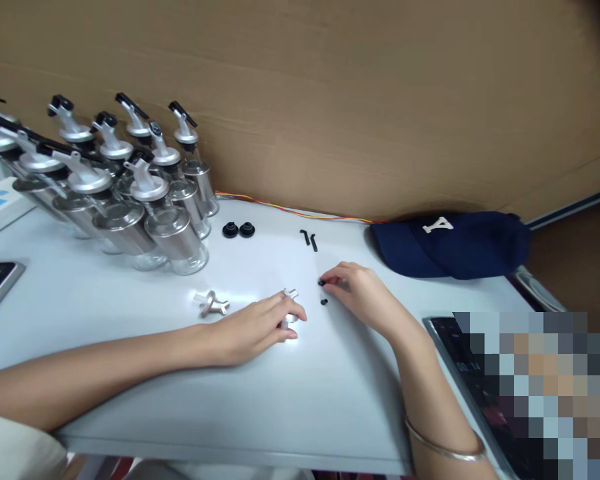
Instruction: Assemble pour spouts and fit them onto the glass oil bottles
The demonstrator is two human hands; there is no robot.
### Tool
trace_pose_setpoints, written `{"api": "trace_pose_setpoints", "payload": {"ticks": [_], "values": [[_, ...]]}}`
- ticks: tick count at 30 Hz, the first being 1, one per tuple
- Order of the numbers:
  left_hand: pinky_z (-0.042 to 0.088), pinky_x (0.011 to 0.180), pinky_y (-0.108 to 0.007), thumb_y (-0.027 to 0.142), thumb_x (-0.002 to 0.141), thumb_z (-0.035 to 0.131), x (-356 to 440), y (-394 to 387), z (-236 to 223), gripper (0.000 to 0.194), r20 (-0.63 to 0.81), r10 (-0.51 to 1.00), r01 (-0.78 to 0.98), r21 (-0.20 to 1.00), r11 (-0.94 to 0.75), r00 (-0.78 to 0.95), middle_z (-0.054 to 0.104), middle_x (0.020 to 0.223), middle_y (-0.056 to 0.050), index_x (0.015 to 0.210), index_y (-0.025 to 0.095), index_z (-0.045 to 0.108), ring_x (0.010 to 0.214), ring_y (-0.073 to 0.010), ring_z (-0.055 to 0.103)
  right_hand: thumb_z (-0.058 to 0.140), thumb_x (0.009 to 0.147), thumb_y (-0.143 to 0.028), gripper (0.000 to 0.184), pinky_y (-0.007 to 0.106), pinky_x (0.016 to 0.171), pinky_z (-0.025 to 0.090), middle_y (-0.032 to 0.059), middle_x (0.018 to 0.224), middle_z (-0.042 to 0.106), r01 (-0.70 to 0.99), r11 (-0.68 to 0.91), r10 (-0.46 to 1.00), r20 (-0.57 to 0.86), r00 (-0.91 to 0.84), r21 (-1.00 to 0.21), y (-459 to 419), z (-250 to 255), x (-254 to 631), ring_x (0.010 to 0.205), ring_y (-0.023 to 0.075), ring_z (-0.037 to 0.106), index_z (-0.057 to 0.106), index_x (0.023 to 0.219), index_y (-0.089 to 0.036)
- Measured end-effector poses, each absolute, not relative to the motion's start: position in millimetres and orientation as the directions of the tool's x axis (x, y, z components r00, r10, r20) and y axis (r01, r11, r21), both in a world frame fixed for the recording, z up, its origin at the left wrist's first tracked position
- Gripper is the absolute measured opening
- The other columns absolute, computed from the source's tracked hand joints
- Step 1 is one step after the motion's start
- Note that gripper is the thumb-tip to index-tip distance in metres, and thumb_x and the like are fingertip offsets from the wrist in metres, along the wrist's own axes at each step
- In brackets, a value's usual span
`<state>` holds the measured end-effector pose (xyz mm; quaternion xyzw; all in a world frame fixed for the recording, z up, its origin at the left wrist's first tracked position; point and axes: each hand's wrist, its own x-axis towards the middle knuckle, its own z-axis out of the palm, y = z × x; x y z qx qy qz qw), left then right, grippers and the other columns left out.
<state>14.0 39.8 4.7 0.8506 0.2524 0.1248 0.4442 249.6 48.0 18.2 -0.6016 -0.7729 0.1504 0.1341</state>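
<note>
My left hand lies low over the middle of the table, fingers curled round a silver pour spout that is partly hidden by them. Pinched between the thumb and finger of my right hand is a small black plug. A second small black part rests on the table just below those fingertips. To the left of my left hand, another silver pour spout lies on its side. Two thin black levers and two round black stoppers sit farther back.
Several glass bottles with silver sleeves and pour spouts stand at the left. A navy cap lies at the back right against the cardboard wall. A dark-screened device is at the right, another at the left edge. Thin wires run behind.
</note>
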Motion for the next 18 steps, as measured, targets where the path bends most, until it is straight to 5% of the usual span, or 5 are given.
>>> {"api": "trace_pose_setpoints", "payload": {"ticks": [7,12,18], "values": [[0.045,0.088,-0.031,0.021,0.093,0.041,14,38,4,0.015,0.045,0.485,0.278,0.772,-0.572,0.873,0.052,0.103,-0.009,0.107,0.018,0.045,0.096,-0.0182,0.054,0.057,0.079,-0.011,0.012,0.031,0.072,0.048,0.0052,0.082,0.069,0.839,0.178,0.983,0.056,-0.174,-0.514,46,21,243,0.075,0.0193,0.063,0.066,0.082,-0.017],[0.045,0.087,-0.032,0.021,0.093,0.041,13,37,1,0.015,0.053,0.489,0.277,0.768,-0.577,0.871,0.053,0.101,-0.008,0.107,0.018,0.045,0.096,-0.0187,0.054,0.060,0.081,-0.022,0.004,0.028,0.069,0.049,0.0024,0.079,0.068,0.524,0.204,0.964,0.077,-0.254,-0.827,36,36,229,0.074,0.0159,0.062,0.062,0.078,-0.019],[0.045,0.086,-0.033,0.022,0.093,0.041,14,37,1,0.015,0.077,0.481,0.264,0.755,-0.600,0.874,0.055,0.100,-0.008,0.107,0.018,0.045,0.097,-0.0200,0.054,0.065,0.078,-0.025,0.007,0.028,0.071,0.049,0.0030,0.080,0.069,0.323,0.157,0.948,0.050,-0.316,-0.933,30,42,221,0.076,0.0158,0.062,0.065,0.078,-0.019]]}}
